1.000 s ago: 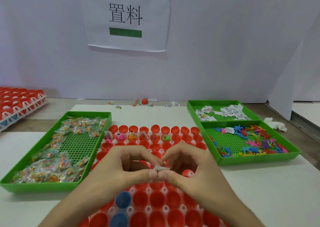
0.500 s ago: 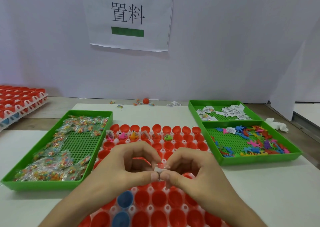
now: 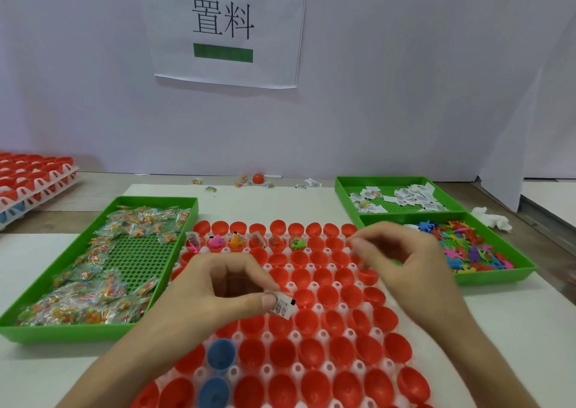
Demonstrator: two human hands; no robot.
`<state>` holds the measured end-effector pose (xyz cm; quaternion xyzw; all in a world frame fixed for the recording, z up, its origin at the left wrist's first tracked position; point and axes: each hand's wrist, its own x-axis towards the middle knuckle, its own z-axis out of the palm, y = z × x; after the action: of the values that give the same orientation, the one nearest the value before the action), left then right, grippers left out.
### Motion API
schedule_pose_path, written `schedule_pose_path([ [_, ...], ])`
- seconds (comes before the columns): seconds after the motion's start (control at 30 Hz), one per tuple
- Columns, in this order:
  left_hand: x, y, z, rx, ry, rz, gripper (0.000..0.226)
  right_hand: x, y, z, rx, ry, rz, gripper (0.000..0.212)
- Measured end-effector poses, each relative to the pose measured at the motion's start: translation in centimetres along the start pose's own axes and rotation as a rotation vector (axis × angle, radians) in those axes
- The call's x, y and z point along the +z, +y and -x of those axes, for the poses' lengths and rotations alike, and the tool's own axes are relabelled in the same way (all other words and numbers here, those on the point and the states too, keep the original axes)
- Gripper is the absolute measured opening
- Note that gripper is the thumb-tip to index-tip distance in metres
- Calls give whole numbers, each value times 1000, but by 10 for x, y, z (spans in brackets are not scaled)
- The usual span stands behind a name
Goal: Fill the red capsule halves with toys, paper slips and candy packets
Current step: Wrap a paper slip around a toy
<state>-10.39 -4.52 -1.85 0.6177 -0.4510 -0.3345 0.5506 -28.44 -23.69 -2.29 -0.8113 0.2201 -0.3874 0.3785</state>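
A white holder tray (image 3: 311,265) packed with red capsule halves (image 3: 330,295) lies in front of me. Two blue halves (image 3: 221,353) sit near its front left. Several halves in the second row from the back hold small toys (image 3: 216,240) and slips. My left hand (image 3: 218,286) hovers over the tray's middle and pinches a folded paper slip (image 3: 283,306) between thumb and forefinger. Blurred, my right hand (image 3: 405,261) is over the tray's right side by the toy tray, its fingers loosely curled with nothing seen in them.
A green tray (image 3: 40,332) of candy packets (image 3: 93,289) lies to the left. At the right, a green tray of paper slips (image 3: 411,197) stands behind a green tray (image 3: 498,278) of coloured toys (image 3: 464,245). Stacked capsule trays (image 3: 34,173) at far left; a white tissue (image 3: 492,217) at far right.
Both hands were pinching the slip together over the tray's middle. The right hand has let go and moved up and right toward the toy tray; the left hand keeps the slip.
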Motion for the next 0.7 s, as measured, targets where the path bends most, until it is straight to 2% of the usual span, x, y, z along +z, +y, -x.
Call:
schedule_pose_path([
  [0.07, -1, 0, 0, -8, 7, -6, 10, -17, 14, -10, 54, 136, 157, 18],
  [0.13, -1, 0, 0, -12, 7, -22, 10, -33, 31, -16, 124, 197, 313, 17],
  [0.37, 2, -2, 0, -20, 0, -26, 10, -49, 67, -23, 434, 74, 653, 17],
  [0.5, 1, -2, -1, -21, 17, -25, 13, -51, 67, -25, 536, -12, 652, 16],
  [0.7, 0, -1, -1, -16, 34, -31, 16, -51, 67, -22, 461, 17, 606, 21],
])
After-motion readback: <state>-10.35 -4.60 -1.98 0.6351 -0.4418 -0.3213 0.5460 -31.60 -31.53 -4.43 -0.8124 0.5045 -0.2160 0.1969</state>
